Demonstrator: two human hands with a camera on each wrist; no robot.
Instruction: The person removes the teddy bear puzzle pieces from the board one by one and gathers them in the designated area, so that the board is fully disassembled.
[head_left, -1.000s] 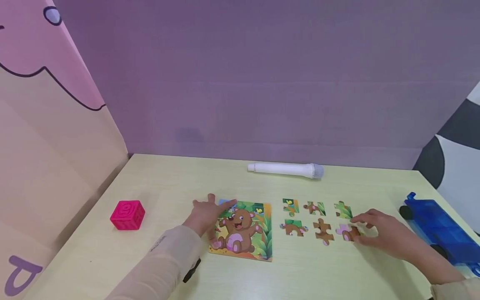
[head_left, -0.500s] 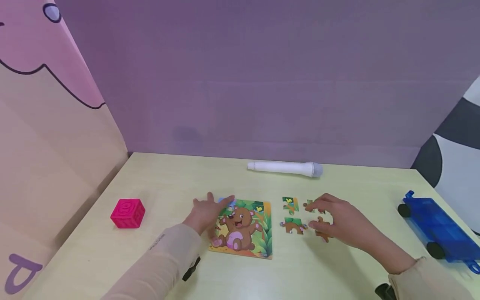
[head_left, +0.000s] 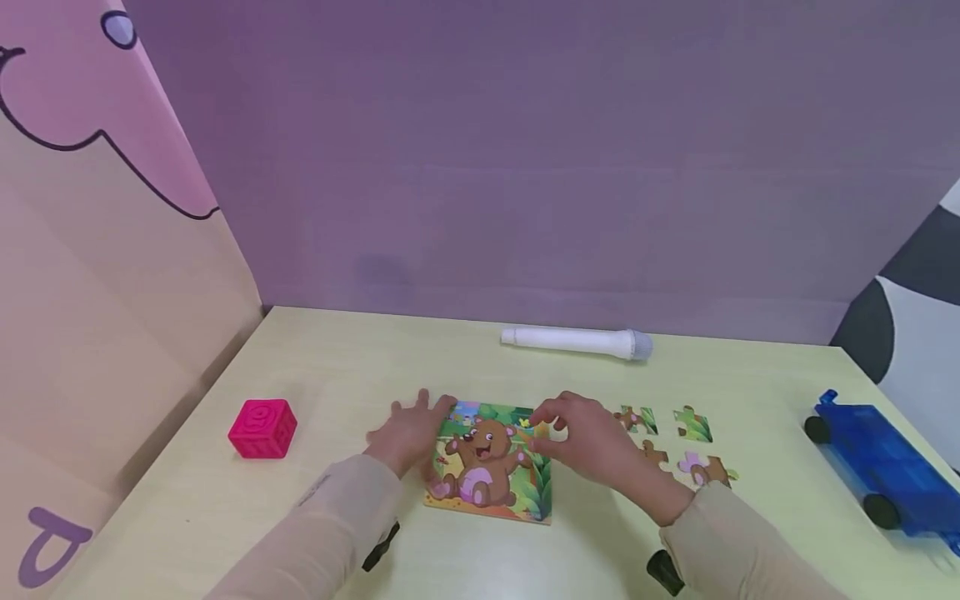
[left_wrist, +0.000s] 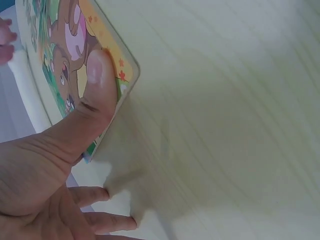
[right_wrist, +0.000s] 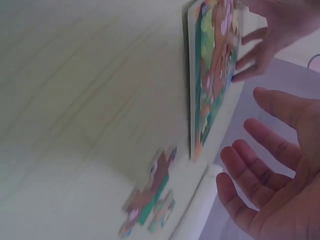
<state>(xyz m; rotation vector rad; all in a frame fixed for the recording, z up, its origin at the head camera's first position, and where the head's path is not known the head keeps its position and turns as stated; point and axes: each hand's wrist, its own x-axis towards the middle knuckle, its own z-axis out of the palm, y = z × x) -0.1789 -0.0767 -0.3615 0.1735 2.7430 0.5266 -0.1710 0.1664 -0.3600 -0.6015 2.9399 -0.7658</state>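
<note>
We press our left hand (head_left: pixel 408 429) flat on the bear puzzle board's (head_left: pixel 491 462) left edge, thumb (left_wrist: pixel 97 82) on it, so it stays put on the counter (head_left: pixel 337 375). Our right hand (head_left: pixel 581 433) hovers at its right edge, fingers open in the wrist view, holding nothing. Loose pieces (head_left: pixel 693 425) lie right of the board.

Overhead head view; close wrist views

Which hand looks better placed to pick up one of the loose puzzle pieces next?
Probably the right hand: it hovers open at the puzzle board's right edge, on the side where the loose pieces lie. The left hand holds down the board's far side, thumb on it.
</note>
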